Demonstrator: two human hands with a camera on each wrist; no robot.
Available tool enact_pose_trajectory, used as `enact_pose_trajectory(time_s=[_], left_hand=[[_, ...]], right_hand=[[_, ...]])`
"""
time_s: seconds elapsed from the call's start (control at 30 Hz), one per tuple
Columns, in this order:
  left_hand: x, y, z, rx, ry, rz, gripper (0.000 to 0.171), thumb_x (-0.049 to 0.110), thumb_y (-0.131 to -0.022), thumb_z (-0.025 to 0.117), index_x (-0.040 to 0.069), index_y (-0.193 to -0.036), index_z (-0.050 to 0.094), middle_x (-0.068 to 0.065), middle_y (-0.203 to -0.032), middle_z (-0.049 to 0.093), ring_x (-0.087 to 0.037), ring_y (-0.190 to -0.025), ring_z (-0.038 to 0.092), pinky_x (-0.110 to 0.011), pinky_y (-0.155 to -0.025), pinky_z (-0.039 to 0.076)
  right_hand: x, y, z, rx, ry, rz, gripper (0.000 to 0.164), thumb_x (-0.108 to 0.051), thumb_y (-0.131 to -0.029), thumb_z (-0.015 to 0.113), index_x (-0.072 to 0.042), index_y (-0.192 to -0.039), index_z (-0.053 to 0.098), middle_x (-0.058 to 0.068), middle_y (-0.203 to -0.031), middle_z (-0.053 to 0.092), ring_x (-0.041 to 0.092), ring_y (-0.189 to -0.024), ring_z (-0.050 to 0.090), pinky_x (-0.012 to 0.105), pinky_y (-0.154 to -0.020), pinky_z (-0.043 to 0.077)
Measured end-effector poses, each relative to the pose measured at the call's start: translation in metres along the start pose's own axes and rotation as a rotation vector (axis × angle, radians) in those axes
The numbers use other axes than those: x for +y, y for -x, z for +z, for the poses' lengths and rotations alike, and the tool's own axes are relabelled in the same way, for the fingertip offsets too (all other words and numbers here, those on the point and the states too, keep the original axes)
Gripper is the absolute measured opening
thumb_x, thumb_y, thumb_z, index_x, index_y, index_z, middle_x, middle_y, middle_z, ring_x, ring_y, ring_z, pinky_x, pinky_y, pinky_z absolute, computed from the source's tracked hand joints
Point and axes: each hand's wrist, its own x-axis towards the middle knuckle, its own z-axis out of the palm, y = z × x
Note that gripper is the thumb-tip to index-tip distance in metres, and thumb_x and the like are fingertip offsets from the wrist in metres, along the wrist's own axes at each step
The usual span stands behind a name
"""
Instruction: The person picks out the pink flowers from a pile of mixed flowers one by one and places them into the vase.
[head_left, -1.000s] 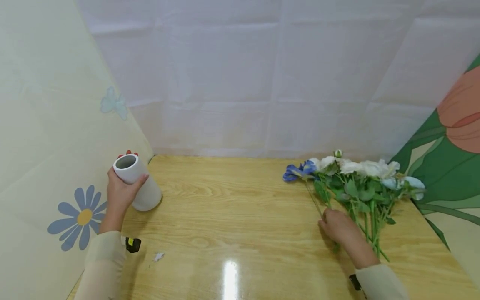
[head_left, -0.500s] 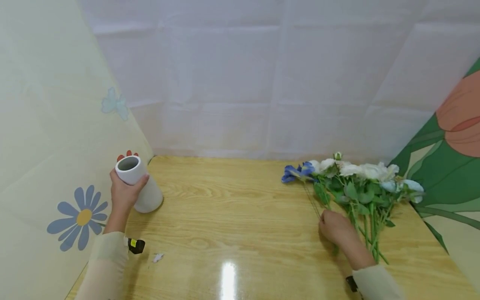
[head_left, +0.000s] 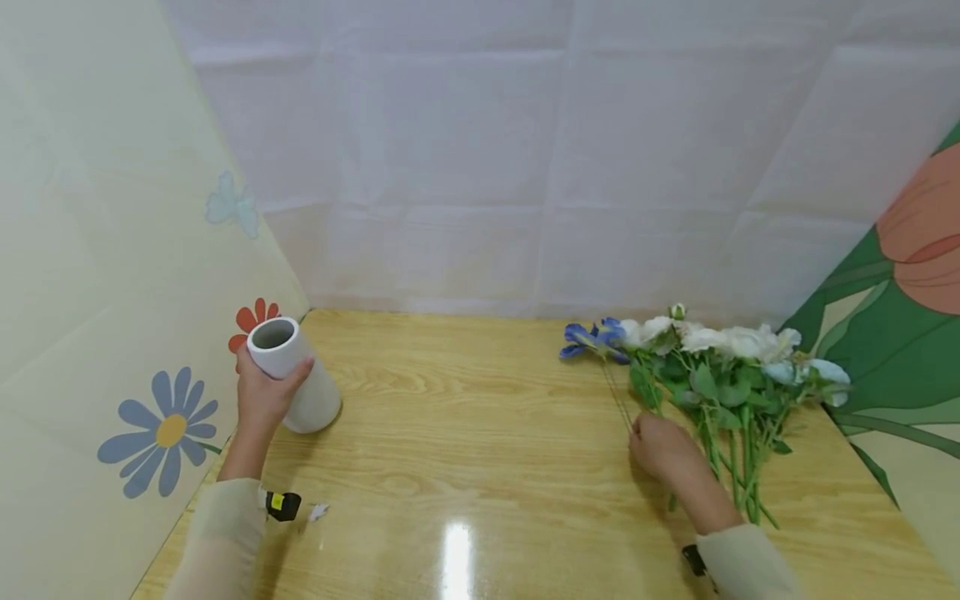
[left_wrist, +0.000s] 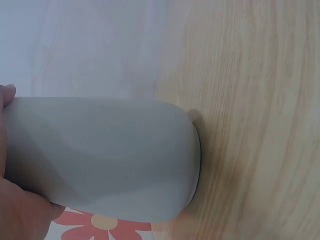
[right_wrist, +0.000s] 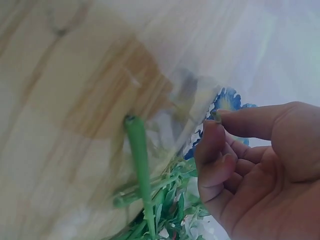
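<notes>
My left hand grips a white cylindrical vase near its top, thumb on the right side. The vase's mouth faces up toward me, and its base is right at the tabletop in the left wrist view. On the right, my right hand pinches the thin stem of a blue iris between thumb and index finger. Beside that hand lies a bunch of white and pale blue flowers with green leaves and stems. A cut green stem end shows close up in the right wrist view.
The wood-grain table runs back to a pale hanging cloth. Flower-printed panels stand at the left and right. A small white scrap lies near the left wrist's black camera.
My left hand has moved the vase a little right and toward me. The right hand and the blue iris have shifted slightly left; the other flowers stay put.
</notes>
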Motion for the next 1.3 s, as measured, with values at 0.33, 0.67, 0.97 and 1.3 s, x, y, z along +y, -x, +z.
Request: enact_pose_trajectory(time_s=[0.33,0.67,0.97,1.3], left_hand=[[0.000,0.013,0.005,-0.044,0.031,0.037,0.099,0.023,-0.083,0.083,0.012,-0.156,0.017,-0.019,-0.144,0.044,-0.038,-0.127,0.046,-0.063,-0.110,0.034],[0.003,0.033,0.017,-0.123,0.017,0.083,0.093,0.020,-0.084,0.082,0.006,-0.153,0.020,-0.020,-0.137,0.047,-0.036,-0.120,0.049,-0.060,-0.105,0.040],[0.007,0.054,0.033,-0.214,-0.004,0.092,0.095,0.018,-0.083,0.082,0.004,-0.153,0.019,-0.023,-0.136,0.047,-0.040,-0.120,0.050,-0.062,-0.103,0.040],[0.015,0.072,0.046,-0.289,0.065,0.104,0.093,0.015,-0.082,0.084,0.005,-0.151,0.022,-0.019,-0.135,0.050,-0.037,-0.122,0.052,-0.060,-0.104,0.041]], right_hand=[[-0.013,-0.012,0.004,0.003,-0.001,-0.026,0.018,-0.011,-0.100,0.053,0.005,-0.101,0.062,0.015,-0.093,0.067,0.028,-0.080,0.062,0.046,-0.070,0.051],[-0.035,-0.022,0.008,0.004,0.020,-0.053,0.016,-0.011,-0.100,0.055,0.002,-0.094,0.062,0.013,-0.088,0.066,0.027,-0.078,0.062,0.045,-0.070,0.052],[-0.050,-0.027,0.010,-0.051,-0.020,-0.018,0.020,-0.013,-0.101,0.052,0.004,-0.105,0.062,0.016,-0.098,0.067,0.031,-0.088,0.065,0.048,-0.077,0.053],[-0.051,-0.031,0.015,-0.034,-0.023,-0.020,0.027,-0.013,-0.103,0.051,0.008,-0.116,0.061,0.024,-0.109,0.067,0.038,-0.098,0.065,0.051,-0.084,0.053]])
